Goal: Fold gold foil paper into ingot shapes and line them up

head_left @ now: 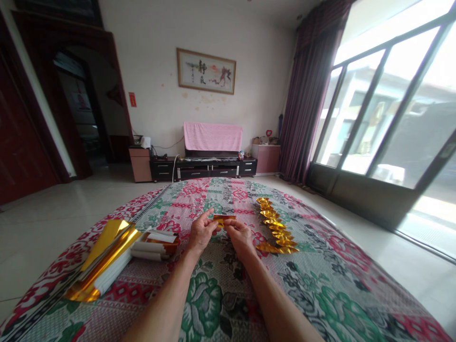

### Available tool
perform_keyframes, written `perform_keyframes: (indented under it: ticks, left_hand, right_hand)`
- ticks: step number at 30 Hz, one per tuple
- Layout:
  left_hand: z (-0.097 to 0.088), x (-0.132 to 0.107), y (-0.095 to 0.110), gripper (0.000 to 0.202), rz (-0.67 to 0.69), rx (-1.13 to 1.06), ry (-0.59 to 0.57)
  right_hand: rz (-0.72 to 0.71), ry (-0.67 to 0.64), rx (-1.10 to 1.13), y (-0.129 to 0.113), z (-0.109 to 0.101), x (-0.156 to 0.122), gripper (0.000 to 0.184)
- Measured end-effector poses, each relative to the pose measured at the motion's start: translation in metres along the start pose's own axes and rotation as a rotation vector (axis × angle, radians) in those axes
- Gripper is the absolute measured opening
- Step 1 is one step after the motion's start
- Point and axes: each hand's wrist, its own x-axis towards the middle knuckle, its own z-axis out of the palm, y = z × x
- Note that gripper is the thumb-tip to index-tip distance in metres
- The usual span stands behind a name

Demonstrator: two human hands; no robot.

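Between both hands, over the middle of the table, is a small piece of gold foil paper (225, 217), partly covered by the fingers. My left hand (201, 230) pinches its left part between thumb and fingers. On the right part, my right hand (241, 235) is closed with the fingertips pressed together. To the right stretches a row of folded gold foil pieces (272, 223), pointed at the ends, with a couple more at its near end. Left of my hands lies a stack of smaller paper pieces (151, 249), white and gold.
A large pile of gold foil sheets (110, 256) lies at the table's left. The round table wears a flowered cloth (201, 304). Beyond it stand a low black cabinet (213, 168) and a screen under a pink cloth (213, 137). Glass doors (377, 114) are at the right.
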Motion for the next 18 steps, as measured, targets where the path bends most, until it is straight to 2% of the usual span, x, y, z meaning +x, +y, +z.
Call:
perform_keyframes:
  ticks: [6,10,15,18]
  left_hand:
    - [0.003,-0.002,0.001,0.055,0.013,-0.045,-0.023]
    - [0.002,-0.007,0.008,0.056,-0.058,-0.017,-0.056]
    - [-0.002,-0.008,0.011,0.028,-0.117,0.133,-0.143]
    - [-0.003,-0.007,0.008,0.026,-0.111,0.173,-0.146]
  right_hand:
    - [0.024,0.006,0.054,0.004,-0.001,0.003,0.024]
    - [0.000,0.054,0.095,0.005,-0.003,0.004,0.023]
    - [-0.005,0.048,0.098,0.004,-0.004,0.003,0.025]
    - [0.001,0.029,0.091,0.004,-0.004,0.003,0.025]
